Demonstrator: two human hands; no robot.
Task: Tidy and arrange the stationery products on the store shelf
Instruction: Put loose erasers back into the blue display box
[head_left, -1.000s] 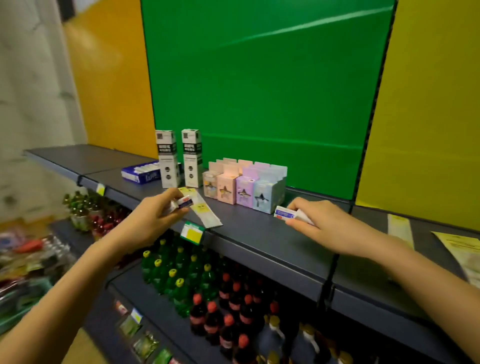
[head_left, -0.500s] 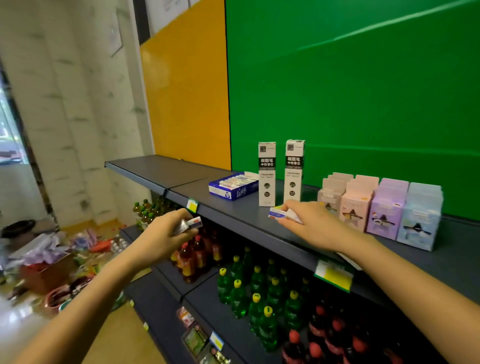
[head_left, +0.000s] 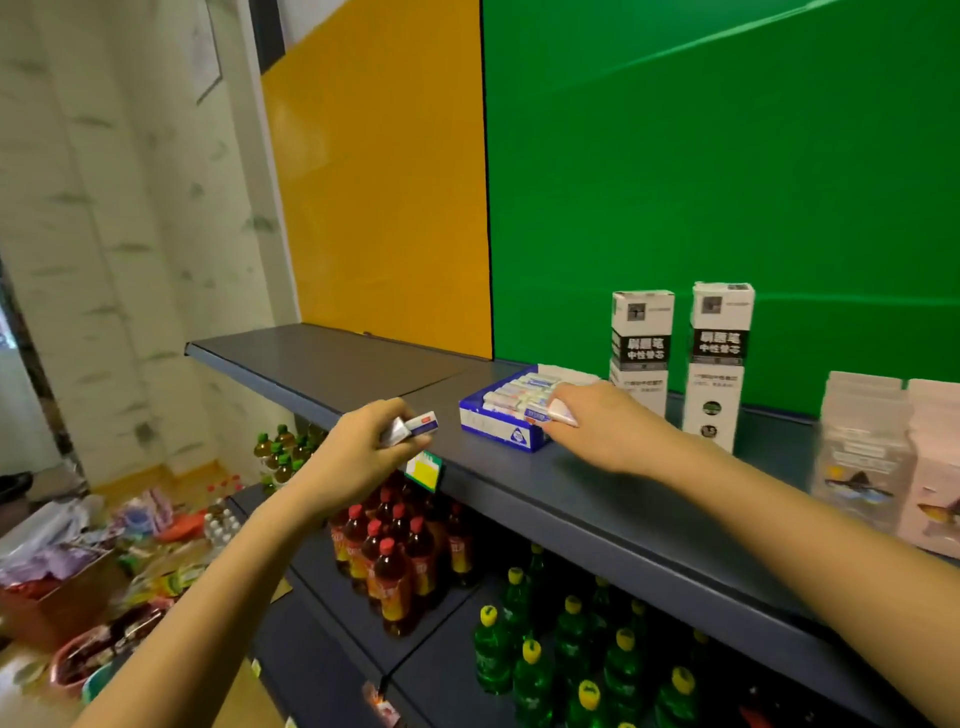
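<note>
A blue open box (head_left: 496, 431) filled with several white erasers sits on the grey shelf (head_left: 597, 499). My right hand (head_left: 602, 423) rests at the box's right front corner, fingers shut on a small white eraser (head_left: 562, 414). My left hand (head_left: 358, 452) hovers at the shelf's front edge, left of the box, pinching another white and blue eraser (head_left: 415, 427). Two tall white and black refill boxes (head_left: 719, 364) stand upright behind my right hand. Pale pastel boxes with fish pictures (head_left: 872, 441) stand at the far right.
A green and yellow price tag (head_left: 423, 470) hangs on the shelf's front lip. Red-capped and yellow-capped drink bottles (head_left: 395, 551) fill the lower shelves. Cluttered goods and bags (head_left: 78, 571) lie on the floor at the left. Green and orange panels back the shelf.
My view has swung left along the shelf. My right hand carried its eraser left from in front of the refill boxes to the blue box. My left hand rose to shelf level.
</note>
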